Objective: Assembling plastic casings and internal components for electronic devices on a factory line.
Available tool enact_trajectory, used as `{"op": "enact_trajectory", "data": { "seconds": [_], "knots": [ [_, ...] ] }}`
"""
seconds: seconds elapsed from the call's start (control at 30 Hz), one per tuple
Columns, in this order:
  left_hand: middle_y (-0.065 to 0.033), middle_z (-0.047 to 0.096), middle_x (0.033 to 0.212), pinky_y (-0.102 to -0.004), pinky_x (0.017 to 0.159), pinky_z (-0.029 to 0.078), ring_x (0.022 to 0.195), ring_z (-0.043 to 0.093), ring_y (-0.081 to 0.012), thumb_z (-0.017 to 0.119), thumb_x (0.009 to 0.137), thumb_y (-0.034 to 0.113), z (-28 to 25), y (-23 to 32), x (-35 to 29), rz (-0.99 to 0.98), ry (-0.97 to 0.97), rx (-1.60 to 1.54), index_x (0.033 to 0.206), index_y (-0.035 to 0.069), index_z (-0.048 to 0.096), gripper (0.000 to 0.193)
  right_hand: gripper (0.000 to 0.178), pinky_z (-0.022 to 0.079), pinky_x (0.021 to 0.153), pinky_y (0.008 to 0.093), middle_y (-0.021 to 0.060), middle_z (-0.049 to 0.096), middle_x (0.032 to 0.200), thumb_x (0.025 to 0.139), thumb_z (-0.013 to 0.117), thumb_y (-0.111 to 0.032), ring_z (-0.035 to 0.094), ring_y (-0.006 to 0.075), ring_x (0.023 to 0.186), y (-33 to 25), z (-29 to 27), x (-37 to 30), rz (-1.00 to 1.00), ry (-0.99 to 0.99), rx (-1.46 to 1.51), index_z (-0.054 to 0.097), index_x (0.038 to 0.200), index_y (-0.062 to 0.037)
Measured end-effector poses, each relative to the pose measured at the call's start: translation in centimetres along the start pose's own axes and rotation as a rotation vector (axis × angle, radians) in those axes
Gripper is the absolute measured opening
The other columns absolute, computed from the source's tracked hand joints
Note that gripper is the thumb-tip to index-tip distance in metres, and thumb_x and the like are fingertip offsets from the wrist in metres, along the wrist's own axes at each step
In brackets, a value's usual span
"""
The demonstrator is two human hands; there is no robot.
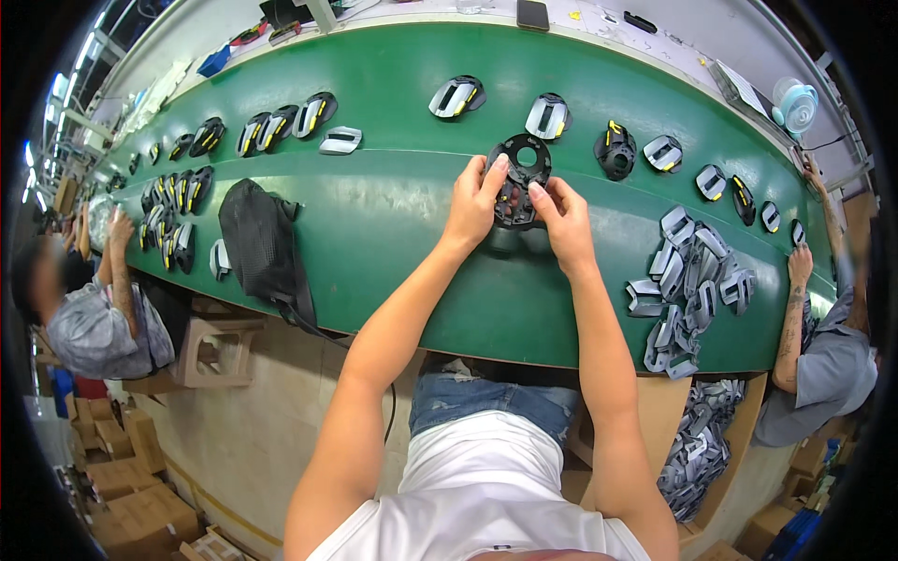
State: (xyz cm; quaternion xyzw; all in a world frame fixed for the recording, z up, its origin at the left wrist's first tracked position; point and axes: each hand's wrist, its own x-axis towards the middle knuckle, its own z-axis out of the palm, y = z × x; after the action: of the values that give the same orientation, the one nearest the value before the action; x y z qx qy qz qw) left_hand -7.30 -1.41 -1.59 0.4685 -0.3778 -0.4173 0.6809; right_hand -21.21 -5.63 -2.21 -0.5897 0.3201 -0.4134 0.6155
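Over the green bench I hold a black plastic housing with a large round hole at its far end. My left hand grips its left side, thumb on top. The fingers of my right hand close on its lower right side. Just beyond the housing lies a silver-and-black assembly with a yellow strip. To its right, a black part with a yellow piece shows a round hole. A silver-grey cover lies by itself to the left.
Loose grey covers are piled at the right; more fill a cardboard box below the edge. A black bag lies at the left, near assembled parts. Co-workers sit at the left and right.
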Motion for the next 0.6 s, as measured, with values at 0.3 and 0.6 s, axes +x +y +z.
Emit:
{"op": "enact_trajectory", "data": {
  "seconds": [0.3, 0.6],
  "knots": [
    [-0.0011, 0.057, 0.073, -0.0208, 0.054, 0.045, 0.063, 0.055, -0.0057, 0.055, 0.091, 0.026, 0.2, 0.4, -0.5, 0.022, -0.014, -0.008, 0.086, 0.001, 0.057, 0.025, 0.023, 0.043, 0.073, 0.0213, 0.0024, 0.060, 0.087, 0.084, 0.060, -0.015, 0.053, 0.0071, 0.079, 0.4, 0.1, -0.1, 0.034, -0.024, 0.223, 0.060, 0.097, 0.0036],
    [-0.0018, 0.058, 0.075, -0.0214, 0.055, 0.049, 0.061, 0.055, -0.0059, 0.057, 0.090, 0.024, 0.2, -0.3, -0.1, 0.043, -0.043, -0.168, 0.085, 0.002, 0.056, 0.023, 0.025, 0.045, 0.075, 0.0223, 0.0056, 0.062, 0.093, 0.085, 0.059, -0.015, 0.056, 0.0091, 0.080, 1.6, 0.1, 0.2, -0.017, -0.033, 0.310, 0.058, 0.101, 0.0042]
  ]
}}
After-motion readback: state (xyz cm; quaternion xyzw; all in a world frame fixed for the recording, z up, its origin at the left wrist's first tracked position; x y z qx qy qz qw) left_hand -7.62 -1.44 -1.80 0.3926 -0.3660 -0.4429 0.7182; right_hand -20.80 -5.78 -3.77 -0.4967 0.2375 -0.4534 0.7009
